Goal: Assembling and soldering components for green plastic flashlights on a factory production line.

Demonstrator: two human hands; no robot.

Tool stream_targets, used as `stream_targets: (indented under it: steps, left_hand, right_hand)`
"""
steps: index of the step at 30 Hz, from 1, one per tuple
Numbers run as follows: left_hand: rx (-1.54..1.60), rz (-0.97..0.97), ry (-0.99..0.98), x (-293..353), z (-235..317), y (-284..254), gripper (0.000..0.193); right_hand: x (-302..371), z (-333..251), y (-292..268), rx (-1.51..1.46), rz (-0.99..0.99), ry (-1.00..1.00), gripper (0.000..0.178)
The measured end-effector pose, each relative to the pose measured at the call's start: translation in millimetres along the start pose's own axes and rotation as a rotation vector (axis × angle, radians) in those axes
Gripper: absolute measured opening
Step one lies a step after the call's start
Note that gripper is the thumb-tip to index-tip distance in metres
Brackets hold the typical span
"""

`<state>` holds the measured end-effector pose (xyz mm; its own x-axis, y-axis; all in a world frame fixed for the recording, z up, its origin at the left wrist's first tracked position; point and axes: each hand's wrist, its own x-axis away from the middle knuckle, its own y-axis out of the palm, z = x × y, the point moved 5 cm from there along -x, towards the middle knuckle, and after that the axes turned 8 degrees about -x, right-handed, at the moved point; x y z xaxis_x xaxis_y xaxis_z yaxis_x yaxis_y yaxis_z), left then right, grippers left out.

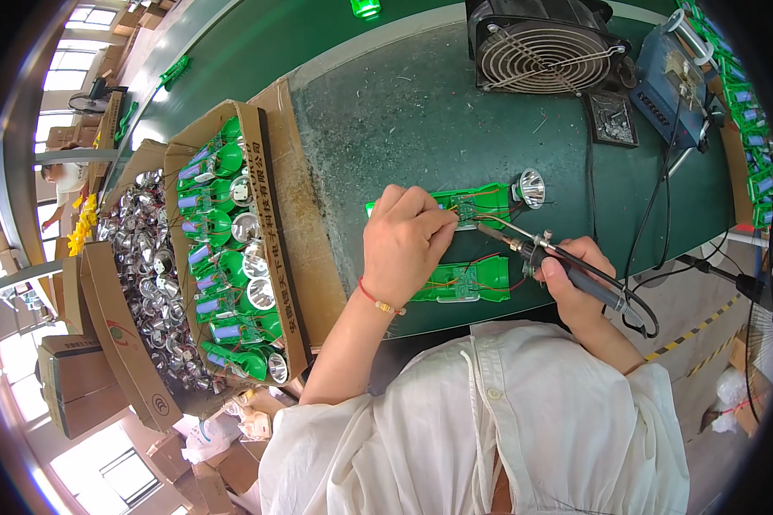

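My right hand [575,275] grips a soldering iron [580,279] that has a thin metal feed tube along it. Its tip points left, at the circuit board in the upper green plastic housing [492,199]. Over that housing's left part, my left hand [408,232] is closed in a pinch beside the board; what lies between its fingertips is too small to tell. A silver reflector cup [532,188] sits at the housing's right end, with thin wires near it. Closer to me lies a second green housing [493,276] with a board and red and yellow wires, partly covered by my left wrist.
On the left, a cardboard box [275,215] holds several green housings with reflectors; beyond it is a heap of silver reflectors [159,283]. A black fan [548,56] with a wire grille stands at the back, beside a blue soldering station [668,81]. Cables [666,197] hang at the right.
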<state>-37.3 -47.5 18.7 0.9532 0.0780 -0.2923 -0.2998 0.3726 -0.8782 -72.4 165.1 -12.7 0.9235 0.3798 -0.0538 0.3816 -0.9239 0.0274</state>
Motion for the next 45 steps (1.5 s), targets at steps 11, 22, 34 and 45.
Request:
stream_targets:
  steps: [11, 22, 34, 45]
  left_hand:
    - [-0.013, -0.026, 0.015, -4, 0, 1, 0.008]
    - [0.001, -0.083, 0.016, -8, 3, -2, 0.011]
    - [-0.208, -0.382, -0.055, -30, -58, -36, 0.048]
    - [-0.500, 0.218, -0.474, -138, -254, -40, 0.063]
  right_hand:
    - [2, -3, -8, -0.102, 0.103, 0.011, 0.015]
    - [-25, -6, -91, 0.321, 0.538, -0.462, 0.019]
    - [-16, 10, -86, 0.237, 0.387, -0.377, 0.020]
    - [-20, 20, -88, 0.057, 0.421, -0.237, 0.020]
